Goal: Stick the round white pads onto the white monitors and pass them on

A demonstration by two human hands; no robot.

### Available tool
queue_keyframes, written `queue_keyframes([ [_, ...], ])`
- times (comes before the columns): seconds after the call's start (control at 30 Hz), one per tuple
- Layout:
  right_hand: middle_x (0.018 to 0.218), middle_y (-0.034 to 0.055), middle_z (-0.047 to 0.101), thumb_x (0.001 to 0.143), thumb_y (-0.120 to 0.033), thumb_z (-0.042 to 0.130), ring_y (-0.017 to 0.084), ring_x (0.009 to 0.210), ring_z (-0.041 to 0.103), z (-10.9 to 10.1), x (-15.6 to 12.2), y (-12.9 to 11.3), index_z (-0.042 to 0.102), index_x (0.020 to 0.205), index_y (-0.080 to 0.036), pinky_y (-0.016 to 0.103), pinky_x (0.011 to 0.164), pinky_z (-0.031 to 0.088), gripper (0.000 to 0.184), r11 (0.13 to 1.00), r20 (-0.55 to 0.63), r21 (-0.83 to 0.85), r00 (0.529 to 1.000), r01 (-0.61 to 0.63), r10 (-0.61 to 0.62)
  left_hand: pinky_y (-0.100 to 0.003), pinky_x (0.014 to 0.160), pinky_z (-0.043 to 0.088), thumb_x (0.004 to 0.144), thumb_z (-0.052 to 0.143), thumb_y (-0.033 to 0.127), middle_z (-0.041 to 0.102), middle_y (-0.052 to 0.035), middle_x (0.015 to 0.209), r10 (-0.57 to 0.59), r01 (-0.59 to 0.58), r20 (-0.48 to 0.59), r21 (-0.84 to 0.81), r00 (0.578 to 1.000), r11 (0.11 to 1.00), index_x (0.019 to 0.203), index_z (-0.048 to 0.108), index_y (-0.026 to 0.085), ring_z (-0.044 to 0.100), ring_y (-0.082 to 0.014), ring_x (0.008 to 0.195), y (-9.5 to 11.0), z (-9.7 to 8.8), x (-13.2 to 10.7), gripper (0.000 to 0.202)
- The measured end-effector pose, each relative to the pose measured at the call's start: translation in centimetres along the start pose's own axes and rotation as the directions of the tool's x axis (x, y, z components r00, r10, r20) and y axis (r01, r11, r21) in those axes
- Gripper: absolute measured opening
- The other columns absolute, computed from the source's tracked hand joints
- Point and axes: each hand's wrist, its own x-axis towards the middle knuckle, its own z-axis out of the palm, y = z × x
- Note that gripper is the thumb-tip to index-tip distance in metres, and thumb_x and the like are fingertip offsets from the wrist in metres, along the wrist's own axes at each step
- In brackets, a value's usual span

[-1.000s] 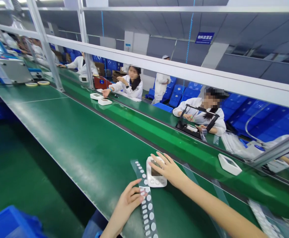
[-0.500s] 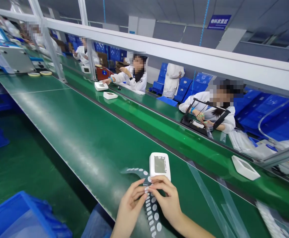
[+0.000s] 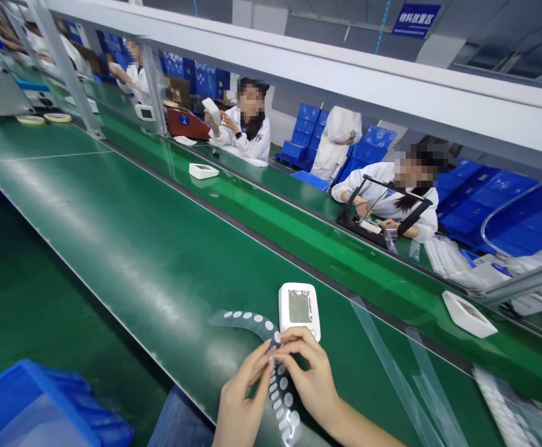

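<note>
A clear strip with round white stickers [image 3: 246, 317] curves over the green bench, and its lower part runs beneath my hands. My left hand [image 3: 245, 392] pinches the strip with thumb and fingertips. Close against it, my right hand [image 3: 311, 377] also pinches there, fingertips almost touching the left ones. Whether a loose sticker sits between the fingertips is too small to tell. Just beyond my right hand lies a white device with a grey screen [image 3: 300, 307], face up, its lower edge partly covered by my fingers.
A green conveyor belt [image 3: 261, 214] runs past the bench, carrying white devices [image 3: 469, 314]. Clear plastic strips [image 3: 392, 366] lie to the right. A blue bin [image 3: 42, 403] stands at lower left. Across the belt, co-workers sit, one behind a black frame [image 3: 382, 214].
My view has shifted slightly. Both hands keep pinching at the strip, with small finger movements. Across the belt, a co-worker has lifted a white device. The device at right on the belt has shifted rightward.
</note>
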Motion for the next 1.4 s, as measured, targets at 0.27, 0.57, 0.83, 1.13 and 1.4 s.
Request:
queue_keyframes([
  [0.27, 0.100, 0.0055, 0.053, 0.090, -0.007, 0.048, 0.018, 0.097, 0.053, 0.0, -1.2, -1.2, 0.058, 0.091, -0.021, 0.030, 0.085, 0.045, 0.017, 0.971, 0.156, -0.200, 0.983, 0.132, -0.102, -0.022, 0.086, 0.058, 0.090, 0.053, 0.020, 0.074, 0.0002, 0.108, 0.122, -0.127, 0.038, 0.241, 0.992, 0.962, 0.123, 0.059, 0.026, 0.072, -0.0167, 0.095, -0.7, -1.3, 0.6, 0.034],
  [0.57, 0.100, 0.0040, 0.049, 0.086, -0.020, 0.056, 0.020, 0.094, 0.053, -4.4, 3.4, -0.1, 0.061, 0.073, -0.019, 0.034, 0.083, 0.042, 0.014, 0.864, 0.181, -0.356, 0.880, -0.357, 0.438, -0.028, 0.087, 0.058, 0.090, 0.051, 0.034, 0.074, -0.0049, 0.108, -0.117, 0.109, 0.041, 0.169, 0.992, 0.980, 0.123, 0.055, 0.023, 0.069, -0.0208, 0.102, -1.8, -3.7, 2.7, 0.035],
  [0.83, 0.096, 0.0027, 0.049, 0.084, -0.021, 0.058, 0.020, 0.095, 0.052, -4.0, 4.6, 0.0, 0.060, 0.071, -0.019, 0.034, 0.084, 0.041, 0.014, 0.812, 0.206, -0.436, 0.836, -0.387, 0.509, -0.030, 0.089, 0.057, 0.089, 0.052, 0.037, 0.073, -0.0069, 0.111, -0.184, 0.172, 0.073, 0.145, 0.980, 0.974, 0.124, 0.055, 0.022, 0.068, -0.0224, 0.105, -1.7, -3.8, 2.5, 0.038],
  [1.13, 0.097, 0.0029, 0.051, 0.083, -0.021, 0.059, 0.020, 0.097, 0.052, -3.7, 4.3, 0.0, 0.057, 0.069, -0.019, 0.034, 0.086, 0.042, 0.015, 0.813, 0.171, -0.440, 0.853, -0.382, 0.493, -0.031, 0.088, 0.058, 0.089, 0.051, 0.037, 0.073, -0.0066, 0.110, -0.191, 0.178, 0.072, 0.151, 0.979, 0.972, 0.123, 0.056, 0.022, 0.068, -0.0225, 0.104, -1.8, -3.8, 2.6, 0.038],
  [1.4, 0.094, 0.0031, 0.051, 0.081, -0.019, 0.062, 0.021, 0.093, 0.054, -4.0, 4.8, 0.2, 0.058, 0.069, -0.019, 0.036, 0.082, 0.043, 0.013, 0.807, 0.195, -0.469, 0.848, -0.360, 0.492, -0.032, 0.089, 0.058, 0.088, 0.055, 0.037, 0.073, -0.0055, 0.109, -0.176, 0.169, 0.053, 0.127, 0.983, 0.977, 0.122, 0.058, 0.023, 0.068, -0.0237, 0.104, -1.7, -3.8, 2.6, 0.036],
])
